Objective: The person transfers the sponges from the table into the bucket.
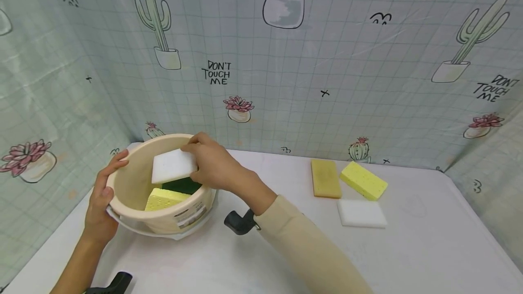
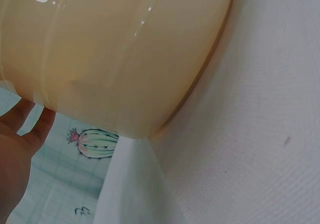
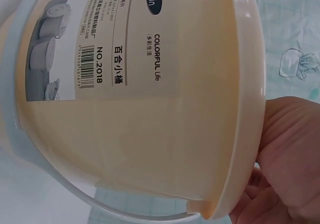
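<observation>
Pinched at its far edge in the right hand, a white sponge is held tilted over the mouth of the cream bucket, thumb and fingers curled round it, so the grip is plainly closed on the sponge. On the near-left side the rim is clasped by the left hand, fingers hooked over the lip and the bucket kept steady on the tabletop. Inside, a yellow sponge is seen leaning against the wall, with something dark green beside it. By judgement, the white sponge is best lowered flat into the free space behind those two, the wrist kept clear of the rim, and the bucket held firmly so that it is not tipped. Little stands in the way beyond the pieces already inside and the pale handle lying low round the outside. Well apart, off to the right, three more sponges are laid on the tabletop: a tan sponge, a second yellow sponge just beside it, and a second white sponge in front. A cactus-printed curtain is hung behind.
</observation>
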Available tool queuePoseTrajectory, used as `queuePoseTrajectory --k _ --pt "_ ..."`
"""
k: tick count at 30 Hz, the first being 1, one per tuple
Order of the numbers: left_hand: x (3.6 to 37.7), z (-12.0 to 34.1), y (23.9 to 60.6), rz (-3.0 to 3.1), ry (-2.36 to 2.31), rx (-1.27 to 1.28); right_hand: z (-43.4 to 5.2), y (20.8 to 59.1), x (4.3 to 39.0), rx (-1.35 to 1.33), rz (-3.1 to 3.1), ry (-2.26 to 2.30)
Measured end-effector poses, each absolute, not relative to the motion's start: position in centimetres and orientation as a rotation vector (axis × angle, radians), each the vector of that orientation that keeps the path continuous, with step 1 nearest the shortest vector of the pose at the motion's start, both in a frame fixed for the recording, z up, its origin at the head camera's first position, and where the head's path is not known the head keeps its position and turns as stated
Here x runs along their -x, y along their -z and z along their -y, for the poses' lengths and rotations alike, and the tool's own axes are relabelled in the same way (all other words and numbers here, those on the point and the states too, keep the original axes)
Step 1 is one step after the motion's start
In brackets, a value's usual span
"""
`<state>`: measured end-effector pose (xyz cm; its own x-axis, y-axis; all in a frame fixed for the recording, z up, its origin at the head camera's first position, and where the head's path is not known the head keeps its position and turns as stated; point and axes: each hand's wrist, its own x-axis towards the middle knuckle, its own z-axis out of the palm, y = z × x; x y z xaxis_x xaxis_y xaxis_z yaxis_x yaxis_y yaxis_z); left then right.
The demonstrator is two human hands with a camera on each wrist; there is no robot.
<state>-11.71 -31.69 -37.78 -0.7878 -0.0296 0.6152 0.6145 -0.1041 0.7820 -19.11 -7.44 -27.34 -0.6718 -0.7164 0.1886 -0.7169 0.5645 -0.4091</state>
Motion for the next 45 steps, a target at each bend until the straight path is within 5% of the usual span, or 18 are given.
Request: queuePoseTrajectory --k 16,45 --pt "11.7 31.7 37.9 1.713 1.952 0.661 6.8 27.1 19.1 -1.338 2.795 -0.818" --pt "11.7 31.7 37.8 1.728 1.937 0.657 -5.0 28.6 20.2 -1.074 2.473 -1.221"
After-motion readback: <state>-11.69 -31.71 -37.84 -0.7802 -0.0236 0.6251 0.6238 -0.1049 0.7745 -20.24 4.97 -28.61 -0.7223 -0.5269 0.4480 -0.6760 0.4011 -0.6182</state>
